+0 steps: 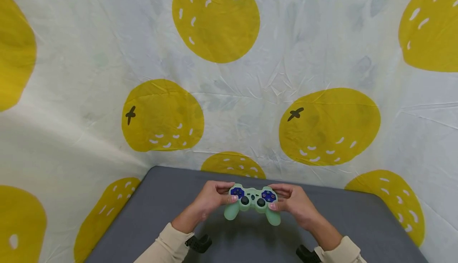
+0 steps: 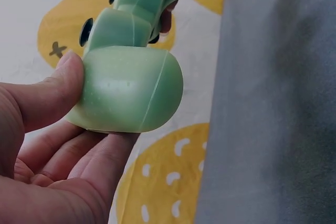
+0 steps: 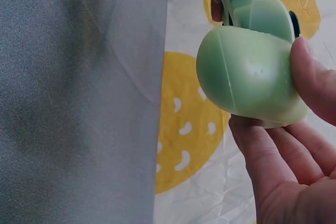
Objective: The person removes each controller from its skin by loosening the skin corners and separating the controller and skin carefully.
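Fingers (image 2: 105, 166) of left hand (image 1: 212, 197), right hand (image 1: 297, 205) grip one green controller (image 1: 253, 203); two thumbsticks (image 1: 245, 200); two wrist devices (image 1: 201, 244), perhaps cameras.

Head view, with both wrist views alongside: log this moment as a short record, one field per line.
Object: pale green, two-handled plastic game controller
Left hand: grips the controller's left side
Right hand: grips its right side
Support: none below it; held above the grey cloth-covered table
Backdrop: wrinkled white sheet printed with yellow fruit shapes
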### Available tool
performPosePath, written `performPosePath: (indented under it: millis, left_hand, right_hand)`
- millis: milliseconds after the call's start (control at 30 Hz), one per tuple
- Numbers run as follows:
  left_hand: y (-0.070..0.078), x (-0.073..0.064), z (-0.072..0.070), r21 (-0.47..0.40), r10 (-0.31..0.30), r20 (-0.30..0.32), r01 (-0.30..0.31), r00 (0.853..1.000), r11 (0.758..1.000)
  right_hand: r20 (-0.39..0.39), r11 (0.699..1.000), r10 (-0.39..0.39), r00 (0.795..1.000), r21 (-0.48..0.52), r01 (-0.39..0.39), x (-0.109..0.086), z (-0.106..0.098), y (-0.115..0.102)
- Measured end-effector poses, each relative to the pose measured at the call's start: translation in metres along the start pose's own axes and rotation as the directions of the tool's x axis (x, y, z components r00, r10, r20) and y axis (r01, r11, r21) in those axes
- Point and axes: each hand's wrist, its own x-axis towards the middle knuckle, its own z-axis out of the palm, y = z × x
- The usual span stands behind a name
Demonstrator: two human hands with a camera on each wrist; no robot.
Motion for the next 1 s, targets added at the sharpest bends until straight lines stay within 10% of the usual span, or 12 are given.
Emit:
performPosePath:
  millis: [1000]
  left_hand:
    - [0.000, 0.003, 0.007, -0.093, 0.230, -0.080, -0.237, 0.970, 0.967]
  right_hand:
    - [-0.281, 0.973, -0.228, 0.932, -0.106, 0.206, -0.008, 0.016, 0.001]
